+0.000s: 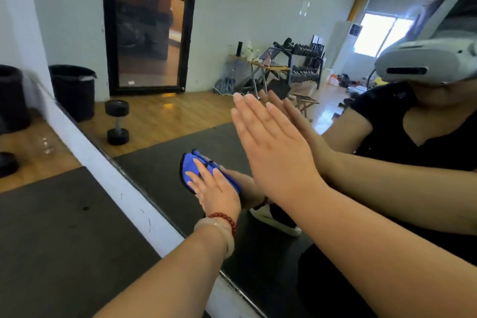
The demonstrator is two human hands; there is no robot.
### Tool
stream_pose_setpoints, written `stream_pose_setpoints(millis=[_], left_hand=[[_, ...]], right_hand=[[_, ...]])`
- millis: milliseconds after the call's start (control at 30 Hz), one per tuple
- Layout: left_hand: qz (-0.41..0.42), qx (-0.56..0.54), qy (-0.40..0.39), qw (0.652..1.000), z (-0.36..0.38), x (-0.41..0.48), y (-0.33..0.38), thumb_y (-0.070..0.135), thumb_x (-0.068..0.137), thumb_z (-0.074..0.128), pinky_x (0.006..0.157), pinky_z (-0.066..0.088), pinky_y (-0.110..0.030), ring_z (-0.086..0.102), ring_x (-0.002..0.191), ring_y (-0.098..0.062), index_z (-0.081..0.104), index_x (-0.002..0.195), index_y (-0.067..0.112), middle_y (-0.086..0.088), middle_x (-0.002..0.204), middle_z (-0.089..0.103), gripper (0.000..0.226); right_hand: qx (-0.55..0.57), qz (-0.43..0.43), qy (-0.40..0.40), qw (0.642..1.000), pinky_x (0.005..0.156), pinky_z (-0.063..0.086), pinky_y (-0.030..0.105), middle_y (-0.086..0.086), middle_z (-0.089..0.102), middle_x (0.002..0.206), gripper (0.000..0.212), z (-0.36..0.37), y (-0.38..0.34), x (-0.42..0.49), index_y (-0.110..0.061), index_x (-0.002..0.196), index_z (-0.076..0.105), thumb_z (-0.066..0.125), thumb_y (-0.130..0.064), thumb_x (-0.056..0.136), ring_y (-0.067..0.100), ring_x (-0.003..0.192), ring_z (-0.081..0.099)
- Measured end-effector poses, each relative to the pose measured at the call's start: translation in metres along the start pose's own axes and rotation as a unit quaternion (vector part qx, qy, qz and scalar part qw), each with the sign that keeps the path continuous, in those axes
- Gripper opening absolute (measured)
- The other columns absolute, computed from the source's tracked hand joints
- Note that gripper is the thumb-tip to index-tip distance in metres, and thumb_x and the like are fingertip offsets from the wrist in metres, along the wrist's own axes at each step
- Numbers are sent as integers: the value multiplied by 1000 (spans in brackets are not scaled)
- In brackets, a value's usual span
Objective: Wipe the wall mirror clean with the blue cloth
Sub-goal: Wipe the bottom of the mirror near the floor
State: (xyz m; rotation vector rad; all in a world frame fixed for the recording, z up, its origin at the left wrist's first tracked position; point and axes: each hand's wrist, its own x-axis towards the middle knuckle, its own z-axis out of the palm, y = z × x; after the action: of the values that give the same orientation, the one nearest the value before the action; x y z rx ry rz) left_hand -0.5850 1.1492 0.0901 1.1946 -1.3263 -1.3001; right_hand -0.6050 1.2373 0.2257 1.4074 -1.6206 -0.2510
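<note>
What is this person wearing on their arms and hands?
Both forearms are bare, with no sleeves or gloves in view. The wrist of the left hand carries a red bead bracelet and a smooth pale bangle. The right hand shows no jewellery.

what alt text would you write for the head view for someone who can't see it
A person's left hand, its wrist ringed by a red bead bracelet and a pale bangle, presses a folded blue cloth against a large wall mirror, low near its bottom edge. The right hand rests flat on the glass higher up.
</note>
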Motion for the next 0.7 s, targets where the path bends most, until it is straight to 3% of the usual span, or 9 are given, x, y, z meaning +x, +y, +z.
stream_pose_setpoints(millis=[67,167,233,333,400,500,567,633,700], left_hand=[[73,8,0,997,0,18,16,27,105,32,119,0,-42,-10,149,-27,-4,154,24,-9,162,-11,61],[251,73,-2,965,-6,65,42,31,101,40,117,-16,-37,-17,147,-26,-9,154,24,-9,161,-16,73],[226,82,10,971,-16,89,40,31,104,29,120,-8,-39,-16,148,-20,-3,154,31,-2,162,-14,59],[90,2,26,996,-27,95,-5,29,106,22,118,2,-35,-4,149,-17,6,153,31,-1,163,-4,50],[6,-23,30,999,-30,95,-44,27,106,24,118,4,-34,1,150,-21,10,154,26,-6,163,1,50],[-87,-34,6,996,-33,103,-77,26,106,23,118,3,-35,0,149,-24,5,154,24,-9,163,-1,52],[-66,-9,-5,998,-37,108,-64,27,106,22,118,4,-37,-2,149,-26,1,154,26,-8,163,-3,53],[37,11,-2,999,-45,122,-31,30,105,21,118,6,-40,-5,149,-23,-1,152,33,-2,163,-7,51],[143,25,6,989,-51,145,15,31,106,19,119,2,-40,-10,149,-19,-4,149,38,2,162,-10,50]], right_hand=[[23,-8,-5,1000,118,-9,38,11,-1,161,60,8,-16,8,-5,148,2,3,-27,93,22,149,0],[64,21,13,998,119,-13,34,8,6,162,56,9,-28,41,-7,150,3,11,-25,97,20,150,3],[24,-3,-4,1000,119,-12,37,10,-3,163,59,8,-28,65,-7,148,-7,6,-24,94,23,150,-4],[1,-25,31,999,120,5,39,13,23,159,66,9,-30,106,-4,150,27,10,-20,88,25,148,21],[-18,-52,37,998,117,9,38,13,34,154,67,19,-38,128,-5,145,40,13,-18,86,25,144,32],[-37,-77,0,996,119,1,37,11,23,159,67,29,-56,147,-7,151,29,11,-19,87,24,147,22],[-45,-92,-68,992,116,-11,37,12,-1,162,65,37,-62,148,-6,154,5,7,-21,91,25,150,1],[-65,-102,-94,988,115,-15,39,11,-14,161,64,48,-65,143,-5,150,-13,2,-25,91,25,149,-11],[-55,-87,-73,992,119,-5,40,12,-1,162,66,54,-66,146,-4,150,-2,-4,-27,88,26,150,0]])
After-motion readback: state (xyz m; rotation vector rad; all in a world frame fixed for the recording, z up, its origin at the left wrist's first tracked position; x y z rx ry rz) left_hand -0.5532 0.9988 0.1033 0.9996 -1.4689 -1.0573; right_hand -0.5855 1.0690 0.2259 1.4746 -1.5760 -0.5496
